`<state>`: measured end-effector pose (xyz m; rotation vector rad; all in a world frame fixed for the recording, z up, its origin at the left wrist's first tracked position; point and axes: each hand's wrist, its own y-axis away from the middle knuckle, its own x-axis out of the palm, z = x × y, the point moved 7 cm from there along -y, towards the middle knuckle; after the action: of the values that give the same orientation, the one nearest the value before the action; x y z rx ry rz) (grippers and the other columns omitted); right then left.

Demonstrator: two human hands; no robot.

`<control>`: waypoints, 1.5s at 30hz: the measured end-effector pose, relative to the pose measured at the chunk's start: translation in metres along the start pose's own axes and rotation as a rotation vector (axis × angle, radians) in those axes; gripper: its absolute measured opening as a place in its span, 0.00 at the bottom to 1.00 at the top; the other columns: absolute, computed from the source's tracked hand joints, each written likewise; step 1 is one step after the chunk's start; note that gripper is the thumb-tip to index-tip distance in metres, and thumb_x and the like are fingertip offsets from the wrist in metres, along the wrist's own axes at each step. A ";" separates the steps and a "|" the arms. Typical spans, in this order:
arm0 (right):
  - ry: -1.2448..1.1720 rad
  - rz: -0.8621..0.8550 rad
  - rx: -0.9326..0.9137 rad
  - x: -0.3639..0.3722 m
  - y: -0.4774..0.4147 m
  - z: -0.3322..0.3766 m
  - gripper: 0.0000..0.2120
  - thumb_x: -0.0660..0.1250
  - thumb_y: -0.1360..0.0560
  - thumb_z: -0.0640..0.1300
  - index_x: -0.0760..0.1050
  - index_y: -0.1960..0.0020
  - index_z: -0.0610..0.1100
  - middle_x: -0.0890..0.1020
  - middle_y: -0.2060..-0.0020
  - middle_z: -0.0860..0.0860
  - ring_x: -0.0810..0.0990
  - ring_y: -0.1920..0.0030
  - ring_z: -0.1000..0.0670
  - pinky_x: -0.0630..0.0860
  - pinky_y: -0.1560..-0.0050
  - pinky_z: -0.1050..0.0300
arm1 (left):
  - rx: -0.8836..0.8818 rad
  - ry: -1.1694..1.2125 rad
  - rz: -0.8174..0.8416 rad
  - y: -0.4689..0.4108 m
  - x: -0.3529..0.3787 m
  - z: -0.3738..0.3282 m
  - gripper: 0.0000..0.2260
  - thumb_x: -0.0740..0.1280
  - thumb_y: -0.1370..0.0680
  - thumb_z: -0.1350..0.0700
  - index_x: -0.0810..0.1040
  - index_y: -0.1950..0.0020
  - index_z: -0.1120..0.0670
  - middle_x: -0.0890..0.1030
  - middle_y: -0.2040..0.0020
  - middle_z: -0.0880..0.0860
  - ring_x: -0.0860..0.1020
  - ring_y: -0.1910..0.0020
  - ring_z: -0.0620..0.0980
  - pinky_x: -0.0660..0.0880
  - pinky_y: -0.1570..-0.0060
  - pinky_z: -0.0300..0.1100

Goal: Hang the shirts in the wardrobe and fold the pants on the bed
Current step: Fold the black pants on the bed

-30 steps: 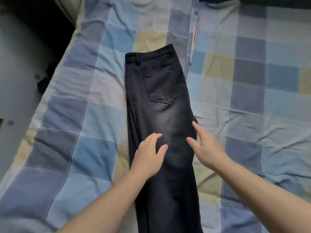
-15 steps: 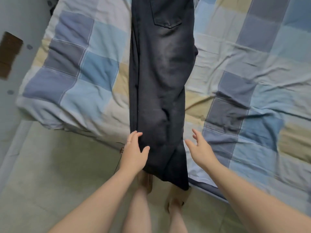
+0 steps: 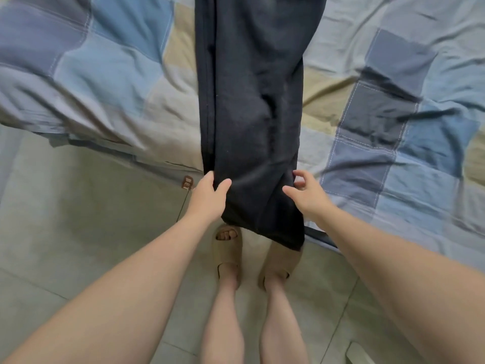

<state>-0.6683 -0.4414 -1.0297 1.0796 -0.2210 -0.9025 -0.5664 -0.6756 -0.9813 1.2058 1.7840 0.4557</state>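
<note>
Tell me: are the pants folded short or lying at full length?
Full length. The pants lie leg on leg along the bed, hems hanging over its edge; no crosswise fold shows. The waist is unseen.

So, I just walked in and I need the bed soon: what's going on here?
A person stands at the edge of the checked bed, handling dark pants. The pants lie lengthwise on it, leg on leg, with the hems hanging over the edge. The left hand grips their left side near the hems. The right hand is at their right side with fingers curled, though whether it has hold is unclear. The part in view shows no crosswise fold yet.
</note>
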 end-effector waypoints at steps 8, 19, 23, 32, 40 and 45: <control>-0.003 -0.040 -0.024 0.014 -0.005 -0.012 0.29 0.72 0.23 0.46 0.62 0.27 0.47 0.77 0.44 0.54 0.79 0.45 0.51 0.77 0.52 0.57 | -0.011 0.096 -0.387 0.001 -0.016 0.020 0.10 0.58 0.15 0.53 0.66 0.56 0.53 0.75 0.50 0.53 0.71 0.54 0.54 0.64 0.58 0.42; -0.279 0.157 0.101 0.035 0.019 -0.037 0.18 0.78 0.30 0.46 0.81 0.42 0.45 0.87 0.50 0.50 0.86 0.49 0.49 0.81 0.48 0.53 | -0.017 0.037 0.121 0.000 0.004 0.058 0.25 0.80 0.32 0.48 0.76 0.38 0.52 0.82 0.43 0.46 0.80 0.45 0.47 0.78 0.46 0.45; -0.278 0.166 0.154 0.039 0.060 -0.048 0.17 0.79 0.31 0.48 0.82 0.44 0.46 0.87 0.51 0.51 0.87 0.51 0.51 0.81 0.52 0.56 | -0.137 0.004 0.337 0.034 0.001 0.080 0.15 0.79 0.30 0.55 0.82 0.45 0.53 0.85 0.50 0.47 0.83 0.49 0.48 0.79 0.52 0.42; -0.139 0.157 0.241 0.031 0.194 -0.032 0.18 0.80 0.33 0.45 0.83 0.45 0.46 0.87 0.51 0.52 0.86 0.49 0.49 0.80 0.46 0.52 | -0.222 0.085 0.336 0.141 -0.052 0.065 0.08 0.72 0.26 0.58 0.81 0.47 0.52 0.85 0.49 0.48 0.82 0.48 0.51 0.78 0.50 0.44; -0.492 -0.084 0.191 0.010 0.308 0.001 0.09 0.74 0.25 0.43 0.79 0.47 0.49 0.85 0.46 0.47 0.84 0.52 0.47 0.80 0.58 0.55 | -0.321 0.354 0.135 0.228 -0.102 0.030 0.06 0.67 0.21 0.56 0.78 0.45 0.55 0.83 0.48 0.53 0.81 0.54 0.51 0.82 0.52 0.46; -0.687 -0.120 0.145 -0.001 0.353 0.028 0.09 0.73 0.24 0.44 0.77 0.45 0.46 0.84 0.50 0.47 0.85 0.58 0.48 0.81 0.56 0.53 | -0.334 0.443 0.086 0.268 -0.131 0.010 0.13 0.67 0.20 0.51 0.77 0.39 0.57 0.82 0.42 0.56 0.81 0.42 0.59 0.79 0.42 0.53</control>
<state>-0.4986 -0.4007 -0.7220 0.8856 -0.8055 -1.3633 -0.3988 -0.6698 -0.7348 0.9969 1.9226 1.0942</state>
